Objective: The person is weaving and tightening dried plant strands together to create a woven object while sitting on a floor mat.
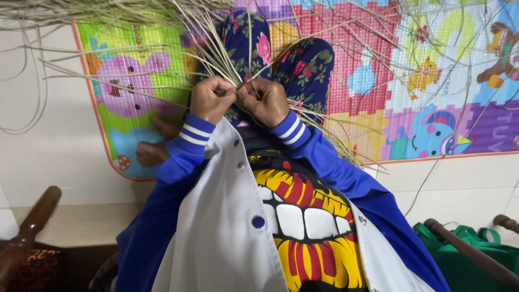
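Observation:
My left hand (pixel 212 98) and my right hand (pixel 265 100) sit close together over my lap, both clenched around thin pale reed strands (pixel 227 59). The strands fan out from my fists upward and sideways across the view. My sleeves are blue with white stripes at the cuffs. Under the hands are my legs in dark floral trousers (pixel 303 65). My toes (pixel 154 146) show at the lower left of the mat.
A colourful cartoon play mat (pixel 432 81) covers the white tiled floor (pixel 48 135). Loose reeds (pixel 32 16) lie along the top edge. A dark wooden chair arm (pixel 32 221) is at lower left. At lower right, a green bag (pixel 476 243) sits by wooden rods.

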